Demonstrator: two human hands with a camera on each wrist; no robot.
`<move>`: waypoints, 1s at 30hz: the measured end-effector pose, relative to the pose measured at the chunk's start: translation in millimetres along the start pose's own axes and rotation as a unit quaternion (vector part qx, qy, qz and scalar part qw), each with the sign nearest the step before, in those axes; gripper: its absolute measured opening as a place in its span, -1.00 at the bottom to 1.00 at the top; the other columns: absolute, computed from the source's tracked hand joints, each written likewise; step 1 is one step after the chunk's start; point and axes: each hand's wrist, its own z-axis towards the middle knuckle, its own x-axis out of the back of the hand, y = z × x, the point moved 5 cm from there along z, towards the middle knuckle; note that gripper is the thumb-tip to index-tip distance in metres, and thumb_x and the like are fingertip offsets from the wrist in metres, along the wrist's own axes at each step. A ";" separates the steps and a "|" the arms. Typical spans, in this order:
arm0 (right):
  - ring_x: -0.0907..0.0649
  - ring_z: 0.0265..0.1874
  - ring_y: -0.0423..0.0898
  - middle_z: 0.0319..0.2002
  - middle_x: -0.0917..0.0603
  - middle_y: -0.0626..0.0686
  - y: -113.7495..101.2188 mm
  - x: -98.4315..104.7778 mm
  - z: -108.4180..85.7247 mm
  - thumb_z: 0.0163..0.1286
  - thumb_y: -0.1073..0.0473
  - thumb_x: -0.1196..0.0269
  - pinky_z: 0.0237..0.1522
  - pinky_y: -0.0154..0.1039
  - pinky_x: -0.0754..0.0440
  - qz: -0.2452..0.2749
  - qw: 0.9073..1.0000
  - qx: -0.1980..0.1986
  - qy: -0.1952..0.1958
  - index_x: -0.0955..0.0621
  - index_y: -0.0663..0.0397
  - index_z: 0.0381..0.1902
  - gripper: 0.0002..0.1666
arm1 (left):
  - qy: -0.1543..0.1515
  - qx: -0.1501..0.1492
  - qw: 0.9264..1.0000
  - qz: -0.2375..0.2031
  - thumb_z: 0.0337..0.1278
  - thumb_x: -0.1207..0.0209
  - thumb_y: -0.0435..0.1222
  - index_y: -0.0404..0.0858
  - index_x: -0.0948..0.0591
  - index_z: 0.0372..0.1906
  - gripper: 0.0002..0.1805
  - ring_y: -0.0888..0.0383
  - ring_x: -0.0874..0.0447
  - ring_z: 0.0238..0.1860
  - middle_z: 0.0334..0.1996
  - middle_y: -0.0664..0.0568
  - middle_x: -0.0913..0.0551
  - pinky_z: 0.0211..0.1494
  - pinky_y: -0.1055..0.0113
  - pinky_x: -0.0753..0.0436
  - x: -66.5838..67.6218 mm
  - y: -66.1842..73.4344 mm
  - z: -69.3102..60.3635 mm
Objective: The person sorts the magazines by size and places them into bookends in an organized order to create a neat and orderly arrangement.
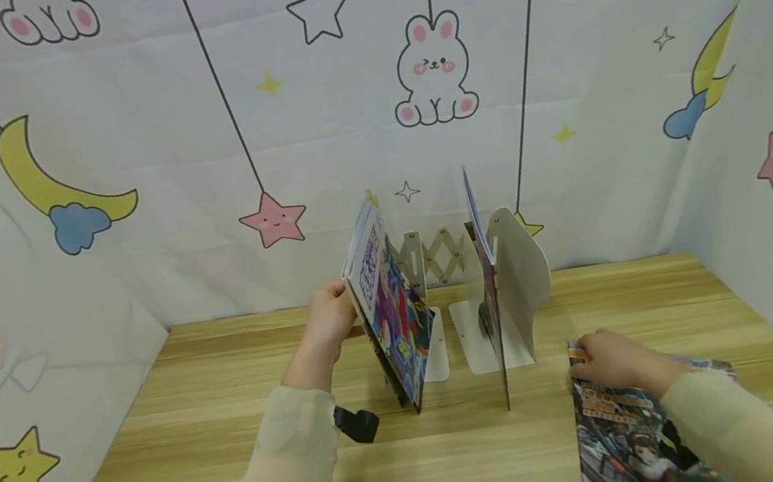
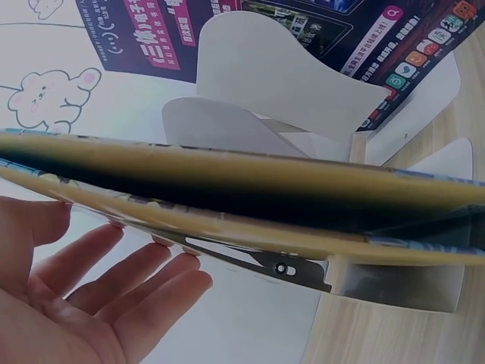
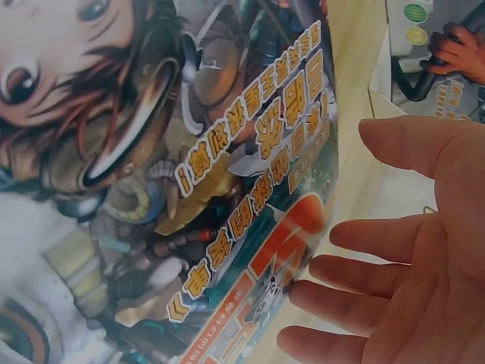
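My left hand (image 1: 326,318) is at the outer left side of two upright magazines (image 1: 397,307), which lean slightly. In the left wrist view its fingers stretch out loosely, fingertips against the outer side by a metal plate. The magazines stand at the left of a cream metal expandable bookend (image 1: 526,261). A thin magazine (image 1: 492,300) stands on edge at the bookend's right plate. My right hand (image 1: 621,360) is over the top of a magazine (image 1: 630,438) with a colourful cartoon cover, at the right. The right wrist view shows its fingers spread, fingertips along the cover's edge.
The wood-grain table (image 1: 244,398) carries everything. White cloth walls (image 1: 173,140) with printed stars, moons and rabbits close off the back and sides. A dark strap piece (image 1: 358,424) sticks out at the left wrist.
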 end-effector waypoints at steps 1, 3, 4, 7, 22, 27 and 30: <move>-0.57 -0.14 0.22 -0.14 -0.61 0.29 0.5 -0.6 0.8 0.33 -0.02 -0.19 -0.19 0.07 -0.56 -0.004 1.000 -0.002 -0.001 -0.45 0.53 0.09 -0.33 | -0.001 0.000 1.000 0.000 0.38 0.06 -0.16 -0.37 -0.60 -0.05 -0.62 0.17 -0.55 -0.33 -0.46 0.06 -0.51 -0.28 0.24 -0.69 -0.1 -0.1 0.0; -0.56 -0.09 0.26 -0.08 -0.59 0.35 1.4 -1.8 2.2 0.33 -0.03 -0.18 -0.15 0.10 -0.56 -0.006 1.000 -0.010 -0.004 -0.42 0.53 0.12 -0.31 | -0.002 -0.004 1.000 -0.003 0.38 0.07 -0.18 -0.39 -0.61 -0.09 -0.63 0.18 -0.55 -0.37 -0.50 0.08 -0.50 -0.26 0.23 -0.70 -0.4 -0.3 -0.1; -0.54 -0.06 0.29 -0.05 -0.57 0.38 1.4 -2.2 2.6 0.33 -0.03 -0.18 -0.11 0.12 -0.55 -0.006 1.000 -0.012 -0.005 -0.42 0.53 0.13 -0.30 | -0.002 -0.005 1.000 -0.002 0.38 0.07 -0.18 -0.39 -0.61 -0.09 -0.63 0.19 -0.55 -0.39 -0.54 0.08 -0.49 -0.26 0.23 -0.70 -0.4 -0.5 -0.1; -0.53 -0.03 0.33 0.02 -0.51 0.44 1.8 -3.3 3.9 0.33 -0.04 -0.17 -0.07 0.16 -0.54 -0.012 1.000 -0.020 -0.006 -0.40 0.53 0.14 -0.28 | -0.003 -0.007 1.000 0.004 0.39 0.07 -0.17 -0.38 -0.61 -0.10 -0.62 0.20 -0.53 -0.41 -0.61 0.10 -0.44 -0.27 0.23 -0.70 -0.4 -0.9 -0.3; -0.48 -0.42 0.07 -0.18 -0.46 0.33 0.6 -4.3 9.7 0.31 0.08 -0.21 -0.39 -0.06 -0.49 -0.014 0.999 -0.025 0.032 -0.48 0.52 -0.02 -0.46 | 0.000 -0.004 1.000 0.008 0.39 0.08 -0.18 -0.36 -0.60 -0.05 -0.63 0.22 -0.49 -0.44 -0.68 0.14 -0.37 -0.36 0.29 -0.67 1.4 -3.9 1.6; -0.51 -0.30 0.24 -0.11 -0.45 0.43 1.3 -0.9 11.0 0.31 0.13 -0.14 -0.29 0.08 -0.52 0.000 0.999 -0.031 0.045 -0.48 0.52 -0.07 -0.53 | 0.000 -0.003 1.000 0.011 0.38 0.07 -0.17 -0.36 -0.60 -0.06 -0.63 0.22 -0.48 -0.44 -0.68 0.14 -0.37 -0.41 0.34 -0.65 1.6 -4.1 2.5; -0.49 -0.31 0.21 -0.10 -0.43 0.46 2.1 -0.2 11.7 0.32 0.12 -0.13 -0.33 0.01 -0.50 0.017 0.998 -0.038 0.048 -0.47 0.50 -0.11 -0.55 | -0.004 -0.003 1.000 0.012 0.39 0.07 -0.14 -0.33 -0.60 0.00 -0.61 0.21 -0.49 -0.44 -0.70 0.14 -0.34 -0.41 0.33 -0.66 2.1 -4.1 1.7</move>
